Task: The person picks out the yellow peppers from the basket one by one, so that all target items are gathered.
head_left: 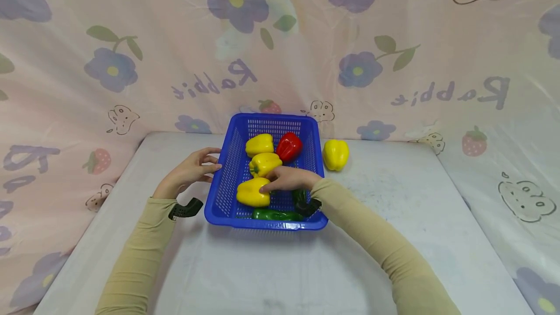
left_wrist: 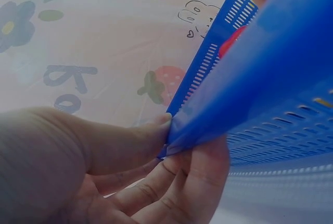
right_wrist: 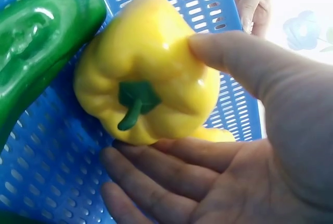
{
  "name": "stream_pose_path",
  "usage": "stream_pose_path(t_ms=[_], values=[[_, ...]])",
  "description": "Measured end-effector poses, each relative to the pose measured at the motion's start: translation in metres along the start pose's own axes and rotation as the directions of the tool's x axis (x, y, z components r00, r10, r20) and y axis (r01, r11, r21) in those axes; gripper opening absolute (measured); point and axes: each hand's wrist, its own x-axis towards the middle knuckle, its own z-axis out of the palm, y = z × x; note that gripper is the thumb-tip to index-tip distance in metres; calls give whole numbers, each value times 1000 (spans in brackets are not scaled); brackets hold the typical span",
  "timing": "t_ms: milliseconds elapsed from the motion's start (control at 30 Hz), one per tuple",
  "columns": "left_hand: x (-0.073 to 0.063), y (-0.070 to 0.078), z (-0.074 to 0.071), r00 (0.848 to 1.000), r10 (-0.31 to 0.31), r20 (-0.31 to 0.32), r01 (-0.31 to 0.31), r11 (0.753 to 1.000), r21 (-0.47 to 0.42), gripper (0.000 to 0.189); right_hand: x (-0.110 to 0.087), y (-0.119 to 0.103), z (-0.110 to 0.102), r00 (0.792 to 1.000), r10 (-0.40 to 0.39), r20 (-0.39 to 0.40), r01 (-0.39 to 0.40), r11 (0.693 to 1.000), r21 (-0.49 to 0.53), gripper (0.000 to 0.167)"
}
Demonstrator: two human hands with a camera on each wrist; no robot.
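Observation:
A blue plastic basket [head_left: 267, 224] with slotted walls stands on the white table. My left hand [head_left: 190, 171] pinches its left rim, thumb on top and fingers beneath, as the left wrist view shows. Inside the basket, my right hand [head_left: 290, 178] grips the front yellow bell pepper [right_wrist: 156, 62], thumb on one side and fingers on the other. The pepper's green stem faces the right wrist camera. Behind it lie two more yellow bell peppers [head_left: 259, 145] and a red bell pepper [head_left: 289, 147]. A long green pepper [head_left: 275, 215] lies along the basket's front wall.
Outside the basket, just right of it, another yellow bell pepper [head_left: 336, 154] rests on the white table [head_left: 393, 198]. Another dark green vegetable [head_left: 299, 197] is partly hidden beneath my right wrist. A flower-patterned curtain [head_left: 280, 62] hangs behind and at the sides.

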Motion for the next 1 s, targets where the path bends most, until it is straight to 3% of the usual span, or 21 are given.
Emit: stream_pose_path(t_ms=[267, 833, 1000], values=[[1, -1, 1, 1000, -9, -18, 9, 1000, 0, 58, 2, 0, 0, 1000, -5, -10, 5, 1000, -26, 48], [1, -6, -1, 1000, 25, 13, -25, 999, -23, 57, -1, 2, -4, 999, -46, -4, 46, 999, -5, 43], [1, -6, 1, 1000, 22, 14, -21, 999, -26, 57, -6, 1, -7, 999, -37, -13, 37, 999, -2, 48]])
